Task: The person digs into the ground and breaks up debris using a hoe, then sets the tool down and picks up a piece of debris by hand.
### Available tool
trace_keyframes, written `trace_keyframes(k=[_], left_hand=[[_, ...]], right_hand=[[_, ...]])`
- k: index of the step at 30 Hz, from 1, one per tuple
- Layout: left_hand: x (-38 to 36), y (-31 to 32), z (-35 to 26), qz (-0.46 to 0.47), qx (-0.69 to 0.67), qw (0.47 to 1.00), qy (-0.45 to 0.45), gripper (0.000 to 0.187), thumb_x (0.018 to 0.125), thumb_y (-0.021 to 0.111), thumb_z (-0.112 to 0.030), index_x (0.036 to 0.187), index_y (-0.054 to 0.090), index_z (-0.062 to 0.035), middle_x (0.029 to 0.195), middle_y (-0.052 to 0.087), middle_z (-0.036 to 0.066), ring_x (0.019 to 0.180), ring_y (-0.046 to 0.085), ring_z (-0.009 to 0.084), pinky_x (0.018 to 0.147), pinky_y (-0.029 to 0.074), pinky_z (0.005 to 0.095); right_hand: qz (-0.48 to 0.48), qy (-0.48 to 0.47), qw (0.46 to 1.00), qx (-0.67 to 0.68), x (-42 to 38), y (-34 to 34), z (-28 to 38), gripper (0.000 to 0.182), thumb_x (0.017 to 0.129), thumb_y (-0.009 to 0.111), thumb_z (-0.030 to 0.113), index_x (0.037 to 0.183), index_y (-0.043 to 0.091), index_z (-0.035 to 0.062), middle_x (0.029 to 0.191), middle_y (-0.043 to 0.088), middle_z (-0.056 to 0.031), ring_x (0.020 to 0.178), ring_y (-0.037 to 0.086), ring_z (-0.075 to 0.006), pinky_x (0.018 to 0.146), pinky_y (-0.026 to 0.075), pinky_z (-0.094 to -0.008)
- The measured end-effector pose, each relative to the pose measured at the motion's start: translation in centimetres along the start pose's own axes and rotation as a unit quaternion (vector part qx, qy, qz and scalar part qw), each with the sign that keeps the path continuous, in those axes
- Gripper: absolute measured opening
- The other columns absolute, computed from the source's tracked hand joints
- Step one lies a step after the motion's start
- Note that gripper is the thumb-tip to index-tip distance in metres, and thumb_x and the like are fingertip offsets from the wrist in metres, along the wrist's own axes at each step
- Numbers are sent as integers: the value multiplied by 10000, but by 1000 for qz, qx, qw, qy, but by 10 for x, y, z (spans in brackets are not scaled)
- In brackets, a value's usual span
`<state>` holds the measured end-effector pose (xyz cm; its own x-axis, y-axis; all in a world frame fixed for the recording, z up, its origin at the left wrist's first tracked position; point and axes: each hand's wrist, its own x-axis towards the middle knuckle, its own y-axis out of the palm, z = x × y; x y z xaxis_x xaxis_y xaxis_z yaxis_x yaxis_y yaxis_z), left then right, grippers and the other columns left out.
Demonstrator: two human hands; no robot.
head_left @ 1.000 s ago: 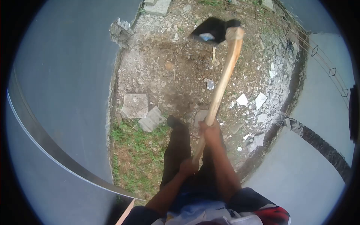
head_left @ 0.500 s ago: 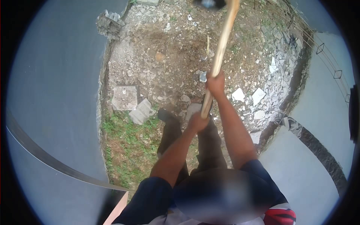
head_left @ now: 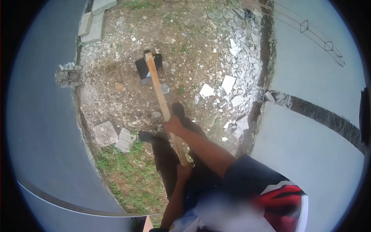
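The hoe [head_left: 159, 87] has a broad, dark, flat blade with a pale blue patch and a long, light-brown wooden handle, held by the right hand [head_left: 172, 125] partway along and the left hand [head_left: 184, 171] near its lower end. Its head is beyond and to the right of the square slab [head_left: 105, 133]; the handle slants toward the person, passing well to the slab's right. Whether the blade touches the ground is unclear.

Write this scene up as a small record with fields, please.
Left hand: grips the pale wooden handle near its lower end
Right hand: grips it farther up
Tool head: broad dark blade; ground contact unclear
Ground: stony brown soil
Left side: squarish grey concrete slab, green weeds
Right side: flat white angular fragments
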<state>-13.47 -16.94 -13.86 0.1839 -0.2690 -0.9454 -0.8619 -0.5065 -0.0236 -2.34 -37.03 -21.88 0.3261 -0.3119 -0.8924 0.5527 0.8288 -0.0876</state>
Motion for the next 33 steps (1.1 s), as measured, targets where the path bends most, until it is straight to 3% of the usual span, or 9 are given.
trace_keyframes(k=[8, 10, 12, 14, 15, 17, 19, 24, 33], left_hand=[[-8, 44, 44, -68, 48, 993, 87, 305, 823, 702, -221, 804, 631, 75, 688, 657, 175, 695, 684, 214, 595, 511, 387], [16, 25, -34, -101, 67, 983, 135, 362, 821, 692, -299, 885, 664, 56, 803, 680, 272, 822, 691, 424, 684, 548, 460], [59, 10, -97, -151, 61, 955, 248, 272, 842, 705, -206, 740, 622, 32, 628, 646, 158, 641, 708, 283, 549, 506, 394], [78, -16, -189, -170, 1, 920, 353, 260, 836, 711, -199, 736, 623, 25, 638, 649, 168, 631, 698, 275, 551, 500, 399], [87, -28, -224, -157, 17, 936, 314, 307, 824, 685, -255, 930, 673, 33, 780, 668, 268, 819, 674, 430, 667, 540, 459], [109, -37, -257, -196, -20, 918, 345, 244, 819, 707, -210, 789, 658, 27, 682, 666, 186, 683, 702, 344, 587, 511, 420], [115, -30, -218, -173, 24, 948, 267, 249, 816, 700, -212, 795, 658, 33, 690, 671, 186, 680, 703, 329, 593, 511, 423], [62, 37, -34, -44, -89, 994, -46, 259, 808, 689, -199, 676, 584, -2, 523, 561, 61, 467, 583, 154, 423, 428, 329], [-64, 41, 153, -36, 71, 997, 3, 333, 787, 697, -260, 787, 656, 70, 733, 689, 201, 744, 716, 306, 631, 545, 417]], right_hand=[[25, -69, 987, 140, -80, -36, 17, 415, 820, 657, 40, 1202, 504, -13, 631, 556, -63, 442, 551, -144, 397, 437, -317], [15, -173, 978, 119, -91, -47, 81, 380, 840, 667, 56, 1180, 508, -1, 717, 569, -36, 540, 560, -110, 475, 452, -292], [-35, -315, 948, 23, -71, -59, 128, 455, 832, 711, 130, 1217, 502, 7, 795, 591, -76, 712, 580, -174, 663, 493, -338], [-102, -408, 907, -8, -73, -69, 212, 368, 837, 696, 151, 1102, 505, -19, 832, 624, -150, 726, 635, -235, 657, 511, -368], [-109, -426, 898, -18, -69, -76, 249, 359, 837, 687, 148, 1092, 502, -23, 838, 629, -163, 715, 643, -245, 638, 514, -373], [-130, -431, 892, -37, -39, -73, 267, 353, 836, 675, 141, 1091, 501, -30, 844, 636, -178, 683, 651, -255, 601, 518, -378], [-159, -416, 894, -58, -2, -64, 243, 363, 835, 667, 133, 1110, 503, -38, 846, 641, -183, 642, 650, -253, 567, 521, -377], [-27, -43, 993, -106, 67, -25, -1, 465, 805, 664, 120, 1184, 512, -101, 846, 675, -249, 639, 699, -306, 549, 553, -399], [-43, -12, 996, 74, -104, 42, -113, 322, 795, 628, 23, 1083, 521, -76, 669, 574, -115, 433, 559, -192, 381, 447, -346]])
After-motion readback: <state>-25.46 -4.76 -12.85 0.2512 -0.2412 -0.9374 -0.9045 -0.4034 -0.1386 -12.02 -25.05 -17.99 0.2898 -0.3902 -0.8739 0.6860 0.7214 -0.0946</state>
